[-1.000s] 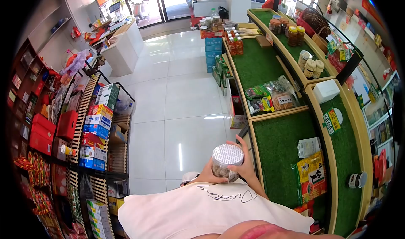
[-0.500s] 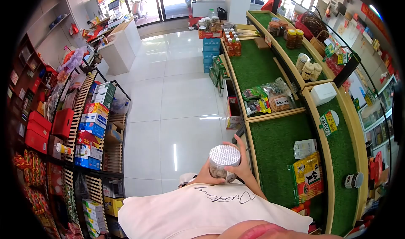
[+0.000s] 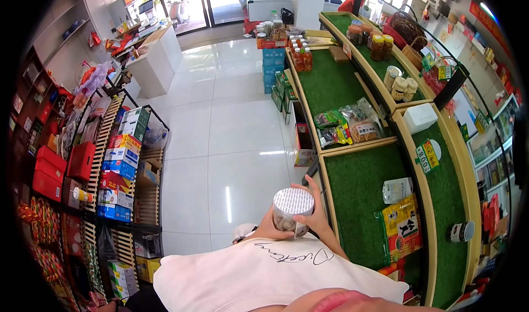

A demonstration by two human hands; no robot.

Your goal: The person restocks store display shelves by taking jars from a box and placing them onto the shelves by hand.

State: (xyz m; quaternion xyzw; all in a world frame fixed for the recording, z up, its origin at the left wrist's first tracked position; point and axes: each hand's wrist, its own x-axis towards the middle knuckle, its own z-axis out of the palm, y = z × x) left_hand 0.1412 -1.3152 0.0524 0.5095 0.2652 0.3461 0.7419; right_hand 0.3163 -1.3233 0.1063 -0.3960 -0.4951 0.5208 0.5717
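Note:
Close to my chest I hold a clear plastic jar (image 3: 285, 222) with a white patterned lid facing up. Pale brownish contents show through its side, but I cannot make out what they are. My left hand (image 3: 268, 227) wraps the jar's left and lower side. On the right, my right hand (image 3: 316, 210) grips it, thumb against the wall below the lid and fingers raised at the far edge. Just right of my hands is the green-lined display shelf (image 3: 355, 202), with a yellow and red food packet (image 3: 401, 229) and a clear container (image 3: 397, 191) on it.
Bagged snacks (image 3: 352, 127) and bottles with orange contents (image 3: 302, 59) stand further along the shelf. A small dark-labelled jar (image 3: 462, 231) sits on the upper tier. Slatted racks with boxes (image 3: 117, 179) line the left. A tiled floor (image 3: 237, 119) runs to glass doors past a white counter (image 3: 157, 64).
The view has shifted very slightly, so the shelves sit a little further left. Both hands keep the same grip on the jar.

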